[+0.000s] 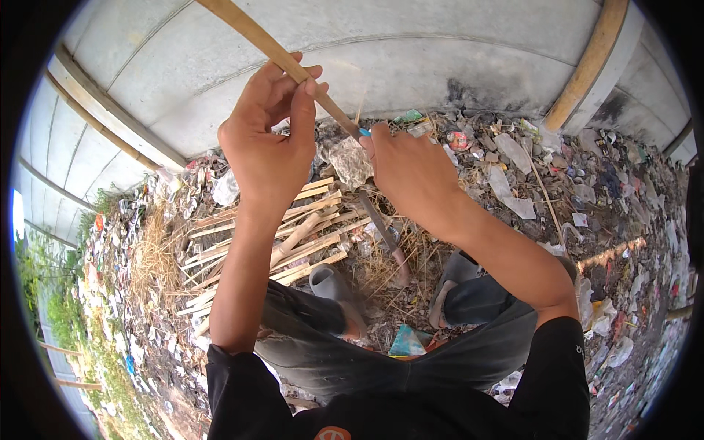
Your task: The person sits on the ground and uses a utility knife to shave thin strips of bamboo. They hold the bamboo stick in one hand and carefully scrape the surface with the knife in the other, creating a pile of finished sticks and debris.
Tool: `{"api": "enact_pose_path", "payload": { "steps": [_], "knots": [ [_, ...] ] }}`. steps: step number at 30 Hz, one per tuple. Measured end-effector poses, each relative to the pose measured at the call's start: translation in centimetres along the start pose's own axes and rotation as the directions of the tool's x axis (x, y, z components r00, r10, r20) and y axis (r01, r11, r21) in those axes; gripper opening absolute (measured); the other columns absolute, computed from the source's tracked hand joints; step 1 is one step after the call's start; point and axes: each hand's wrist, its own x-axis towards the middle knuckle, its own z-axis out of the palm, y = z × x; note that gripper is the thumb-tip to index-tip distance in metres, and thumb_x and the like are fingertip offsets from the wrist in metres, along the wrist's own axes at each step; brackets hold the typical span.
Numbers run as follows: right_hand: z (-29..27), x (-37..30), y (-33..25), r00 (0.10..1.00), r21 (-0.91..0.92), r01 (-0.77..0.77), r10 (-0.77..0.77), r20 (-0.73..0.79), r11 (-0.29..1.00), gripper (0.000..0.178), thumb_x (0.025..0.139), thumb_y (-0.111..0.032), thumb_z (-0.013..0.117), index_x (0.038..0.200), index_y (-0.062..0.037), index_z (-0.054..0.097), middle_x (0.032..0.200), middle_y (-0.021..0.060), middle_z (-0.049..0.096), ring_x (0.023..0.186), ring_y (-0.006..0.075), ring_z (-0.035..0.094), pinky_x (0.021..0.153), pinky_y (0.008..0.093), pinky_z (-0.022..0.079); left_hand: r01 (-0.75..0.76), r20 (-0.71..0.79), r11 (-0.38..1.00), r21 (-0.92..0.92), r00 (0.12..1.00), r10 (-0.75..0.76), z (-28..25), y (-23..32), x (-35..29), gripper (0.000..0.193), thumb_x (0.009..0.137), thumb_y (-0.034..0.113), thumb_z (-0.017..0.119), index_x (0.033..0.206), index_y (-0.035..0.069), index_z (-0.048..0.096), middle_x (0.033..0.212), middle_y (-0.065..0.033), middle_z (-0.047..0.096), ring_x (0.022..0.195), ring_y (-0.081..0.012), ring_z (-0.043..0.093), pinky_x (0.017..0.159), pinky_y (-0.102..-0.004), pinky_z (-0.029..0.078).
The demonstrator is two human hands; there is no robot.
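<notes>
A long bamboo strip (257,35) slants down from the upper left between both my hands. My left hand (273,132) is closed on it, pinching it between thumb and fingers. My right hand (411,172) is closed around its lower end. A small bright-blue thing (364,133) shows at those fingertips; I cannot make out what it is. Under my hands sits a rough pale lump of stone (350,163). Just below it lies a long dark blade (376,216) with a wooden handle (401,265), pointing toward the stone.
Split bamboo sticks (315,251) lie piled left of the blade, beside dry straw (155,253). Litter and plastic scraps (513,192) cover the ground. A grey panel wall (411,66) with a bamboo pole (587,66) rises ahead. My sandalled feet (334,286) flank the blade's handle.
</notes>
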Motion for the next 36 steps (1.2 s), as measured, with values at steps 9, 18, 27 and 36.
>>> {"api": "enact_pose_path", "payload": {
  "steps": [9, 18, 27, 36],
  "knots": [
    [1.3, 3.6, 6.8, 0.988, 0.547, -0.106, 0.023, 0.156, 0.83, 0.049, 0.109, -0.044, 0.045, 0.084, -0.0039, 0.053, 0.053, 0.0024, 0.045, 0.043, 0.0186, 0.039, 0.044, 0.0353, 0.036, 0.019, 0.095, 0.997, -0.074, 0.995, -0.012, 2.8, -2.3, 2.9, 0.029, 0.101, 0.004, 0.061, 0.127, -0.01, 0.059, 0.107, -0.017, 0.076, 0.102, -0.0213, 0.074, 0.088, -0.0279, 0.06],
    [-0.4, 5.3, 5.7, 0.989, 0.479, -0.105, 0.044, 0.138, 0.871, 0.047, 0.109, -0.042, 0.045, 0.086, -0.0012, 0.05, 0.052, 0.0091, 0.048, 0.041, 0.0268, 0.04, 0.042, 0.0391, 0.036, 0.014, 0.084, 0.995, -0.094, 0.996, -0.006, 3.6, -2.6, 4.3, 0.03, 0.102, 0.003, 0.06, 0.128, -0.01, 0.059, 0.107, -0.0176, 0.076, 0.102, -0.0233, 0.074, 0.088, -0.0286, 0.06],
    [3.8, 3.8, 5.2, 0.996, 0.088, -0.057, 0.062, -0.061, 0.995, 0.036, 0.11, -0.03, 0.043, 0.092, -0.0001, 0.051, 0.058, 0.0207, 0.056, 0.051, 0.0429, 0.056, 0.051, 0.0513, 0.046, -0.008, 0.065, 1.0, 0.021, 0.998, 0.007, 3.7, -2.3, 3.8, 0.029, 0.101, 0.002, 0.06, 0.127, -0.01, 0.061, 0.105, -0.0189, 0.076, 0.102, -0.0233, 0.074, 0.086, -0.0277, 0.06],
    [1.4, 4.8, 7.9, 0.865, 0.714, -0.393, -0.031, 0.501, 0.58, 0.046, 0.109, -0.043, 0.044, 0.081, -0.0071, 0.049, 0.057, 0.0003, 0.044, 0.039, 0.0131, 0.036, 0.037, 0.0309, 0.031, 0.057, 0.113, 0.984, -0.172, 0.993, -0.037, 1.9, -3.4, 3.4, 0.03, 0.102, 0.003, 0.06, 0.128, -0.013, 0.058, 0.106, -0.0176, 0.074, 0.102, -0.0243, 0.074, 0.091, -0.0322, 0.061]
  ]
}}
